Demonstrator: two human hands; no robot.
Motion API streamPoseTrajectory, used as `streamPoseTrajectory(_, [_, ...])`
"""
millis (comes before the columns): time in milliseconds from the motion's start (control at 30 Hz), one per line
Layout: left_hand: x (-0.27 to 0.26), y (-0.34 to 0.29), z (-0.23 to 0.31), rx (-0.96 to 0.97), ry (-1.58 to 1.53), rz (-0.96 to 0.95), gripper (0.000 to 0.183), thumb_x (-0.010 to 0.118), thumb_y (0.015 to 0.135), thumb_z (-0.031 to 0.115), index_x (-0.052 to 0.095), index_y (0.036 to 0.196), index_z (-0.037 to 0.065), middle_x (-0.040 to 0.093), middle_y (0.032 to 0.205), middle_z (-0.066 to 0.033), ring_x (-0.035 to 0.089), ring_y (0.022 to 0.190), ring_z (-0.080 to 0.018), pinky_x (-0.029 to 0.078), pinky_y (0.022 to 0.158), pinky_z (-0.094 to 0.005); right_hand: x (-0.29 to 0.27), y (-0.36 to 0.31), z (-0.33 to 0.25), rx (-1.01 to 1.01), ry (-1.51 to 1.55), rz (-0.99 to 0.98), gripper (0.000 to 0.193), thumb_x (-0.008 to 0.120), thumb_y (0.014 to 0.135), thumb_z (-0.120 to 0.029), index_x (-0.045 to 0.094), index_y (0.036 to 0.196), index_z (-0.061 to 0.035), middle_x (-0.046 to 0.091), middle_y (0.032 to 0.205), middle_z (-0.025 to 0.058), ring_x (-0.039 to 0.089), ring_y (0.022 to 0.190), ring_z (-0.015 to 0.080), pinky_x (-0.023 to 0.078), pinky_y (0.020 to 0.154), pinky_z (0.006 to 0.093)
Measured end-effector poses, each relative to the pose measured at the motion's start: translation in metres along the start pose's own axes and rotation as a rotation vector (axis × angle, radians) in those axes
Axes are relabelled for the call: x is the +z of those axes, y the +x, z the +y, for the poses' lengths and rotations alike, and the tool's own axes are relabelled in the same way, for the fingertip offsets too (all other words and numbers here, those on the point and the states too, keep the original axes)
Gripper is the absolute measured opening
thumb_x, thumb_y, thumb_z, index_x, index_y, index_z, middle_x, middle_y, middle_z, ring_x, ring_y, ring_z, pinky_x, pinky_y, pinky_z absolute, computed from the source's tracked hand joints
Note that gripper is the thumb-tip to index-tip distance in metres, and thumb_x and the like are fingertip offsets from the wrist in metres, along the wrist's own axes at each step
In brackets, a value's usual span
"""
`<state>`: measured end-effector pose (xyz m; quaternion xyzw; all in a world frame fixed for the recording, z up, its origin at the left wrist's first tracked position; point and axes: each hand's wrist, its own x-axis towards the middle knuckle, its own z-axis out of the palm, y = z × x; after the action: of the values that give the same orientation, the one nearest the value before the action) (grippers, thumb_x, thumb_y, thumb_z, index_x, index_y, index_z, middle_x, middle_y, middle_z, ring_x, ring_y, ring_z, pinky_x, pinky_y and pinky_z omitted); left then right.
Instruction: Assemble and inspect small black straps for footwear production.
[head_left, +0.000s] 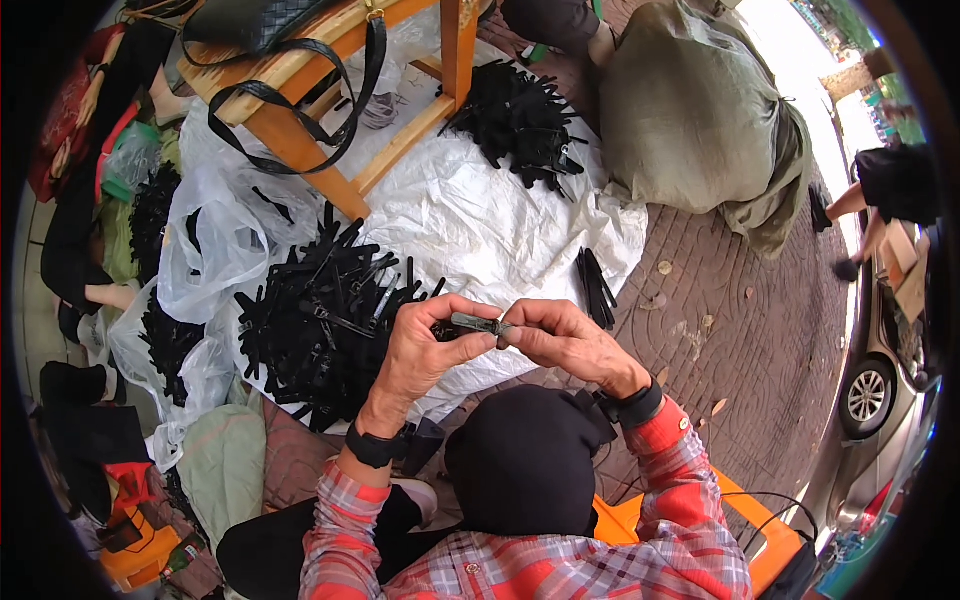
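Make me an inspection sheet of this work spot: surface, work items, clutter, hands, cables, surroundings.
Surface: wrinkled white sheet spread over patterned paving.
Work items: small dark piece at the fingertips; large pile of black strips at left, second pile farther off, loose strips near the sheet's right side.
Clutter: clear plastic bags at left; black handbag on wooden furniture.
Hands: left hand and right hand both pinch the small dark piece.
Cables: thin black cord by the orange seat; its kind is unclear.
Surroundings: big grey-green bundle, car at right, other people nearby.
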<state>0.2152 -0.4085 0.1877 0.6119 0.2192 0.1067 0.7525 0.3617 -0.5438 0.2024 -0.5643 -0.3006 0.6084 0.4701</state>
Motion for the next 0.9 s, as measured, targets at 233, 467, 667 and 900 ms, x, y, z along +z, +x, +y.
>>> streamPoseTrajectory(233, [0.010,0.000,-0.015,0.037,0.004,0.007,0.022,0.073,0.072,0.004,0.065,0.092,-0.001,0.061,0.076,0.0011,0.051,0.064,-0.0025,0.041,0.057,-0.0166,-0.009,-0.003,0.005,0.011,0.128,-0.027,0.015,0.053,0.090,-0.018,0.059,0.087,-0.0046,0.041,0.062,-0.0086,0.033,0.056,0.0015,0.025,0.049,0.0199])
streamPoseTrajectory(467, [0.026,0.008,-0.037,0.092,0.034,0.263,0.017,0.070,0.075,0.002,0.065,0.091,-0.002,0.064,0.077,0.0002,0.054,0.069,-0.0028,0.045,0.063,-0.0178,-0.007,0.015,0.017,-0.419,-0.601,0.395,0.014,0.061,0.082,-0.011,0.056,0.091,-0.0014,0.050,0.071,0.0034,0.049,0.066,0.0168,0.039,0.058,0.0291])
streamPoseTrajectory(667, [0.036,0.019,-0.043,0.304,0.262,0.379,0.018,0.070,0.075,0.003,0.062,0.090,-0.001,0.060,0.065,-0.0056,0.053,0.057,-0.0079,0.045,0.053,-0.0240,0.011,0.022,0.014,-0.540,-0.750,0.434,0.026,0.066,0.078,-0.011,0.049,0.094,0.0015,0.052,0.083,0.0174,0.054,0.077,0.0334,0.045,0.064,0.0399])
streamPoseTrajectory(900, [0.048,0.018,-0.032,0.283,0.391,0.434,0.018,0.066,0.077,-0.002,0.062,0.094,-0.002,0.052,0.066,0.0034,0.045,0.061,-0.0026,0.039,0.054,-0.0190,0.018,0.026,0.021,-0.535,-0.485,0.724,0.031,0.056,0.084,0.000,0.040,0.110,0.0035,0.058,0.077,0.0170,0.060,0.069,0.0306,0.047,0.062,0.0345])
